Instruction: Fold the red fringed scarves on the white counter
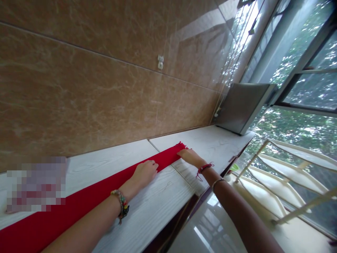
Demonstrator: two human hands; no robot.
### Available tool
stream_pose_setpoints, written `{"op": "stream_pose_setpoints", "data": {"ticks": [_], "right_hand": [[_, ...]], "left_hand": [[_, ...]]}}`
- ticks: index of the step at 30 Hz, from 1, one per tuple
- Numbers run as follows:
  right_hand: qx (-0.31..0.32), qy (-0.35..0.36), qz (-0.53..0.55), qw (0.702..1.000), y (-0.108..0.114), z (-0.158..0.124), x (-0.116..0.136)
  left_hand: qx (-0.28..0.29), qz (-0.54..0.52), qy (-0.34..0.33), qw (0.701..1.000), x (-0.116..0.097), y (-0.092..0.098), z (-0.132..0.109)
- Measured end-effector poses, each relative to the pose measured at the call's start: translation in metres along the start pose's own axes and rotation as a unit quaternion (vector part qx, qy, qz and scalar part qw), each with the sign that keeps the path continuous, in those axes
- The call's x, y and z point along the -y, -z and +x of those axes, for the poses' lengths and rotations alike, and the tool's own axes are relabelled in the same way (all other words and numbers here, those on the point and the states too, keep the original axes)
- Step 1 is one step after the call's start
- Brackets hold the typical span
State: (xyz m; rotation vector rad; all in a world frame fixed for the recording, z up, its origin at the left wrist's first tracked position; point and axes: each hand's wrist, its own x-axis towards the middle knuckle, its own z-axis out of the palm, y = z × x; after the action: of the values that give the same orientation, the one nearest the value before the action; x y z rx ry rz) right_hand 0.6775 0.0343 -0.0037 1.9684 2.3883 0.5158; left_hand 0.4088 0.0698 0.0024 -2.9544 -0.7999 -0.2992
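A long red cloth (97, 186) with a fringed end lies as a narrow strip along the white wood-grain surface (163, 193). My left hand (144, 173) rests on the strip around its middle, fingers bent and together over the fabric; a beaded bracelet is on that wrist. At the fringed end, my right hand (190, 157) has its fingertips pressed together on the cloth's near edge. A red cord and a bangle circle the right wrist and forearm. The undersides of both hands are hidden.
Brown marbled tiles (105, 91) rise behind the surface. A grey metal box (243, 105) stands at its far end near the windows. At the right is a cream tiered rack (284, 182). A blurred-out flat item (39, 186) lies at the left.
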Motion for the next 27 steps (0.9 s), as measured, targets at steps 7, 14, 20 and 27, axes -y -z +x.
{"op": "stream_pose_setpoints", "data": {"ticks": [7,14,20,27], "right_hand": [[0.026,0.010,-0.030,0.999,-0.002,-0.005,-0.001],[-0.041,0.005,-0.063,0.997,-0.006,-0.007,-0.007],[-0.079,0.002,-0.078,0.994,-0.016,-0.015,-0.007],[-0.042,-0.039,-0.040,0.998,-0.019,-0.013,-0.002]], "left_hand": [[-0.019,0.034,-0.023,0.999,0.005,-0.008,-0.001],[-0.040,0.054,-0.028,0.997,0.002,-0.005,0.002],[-0.029,0.056,-0.053,0.997,-0.002,-0.001,-0.006],[-0.037,-0.045,-0.051,0.997,0.009,-0.010,-0.016]]}}
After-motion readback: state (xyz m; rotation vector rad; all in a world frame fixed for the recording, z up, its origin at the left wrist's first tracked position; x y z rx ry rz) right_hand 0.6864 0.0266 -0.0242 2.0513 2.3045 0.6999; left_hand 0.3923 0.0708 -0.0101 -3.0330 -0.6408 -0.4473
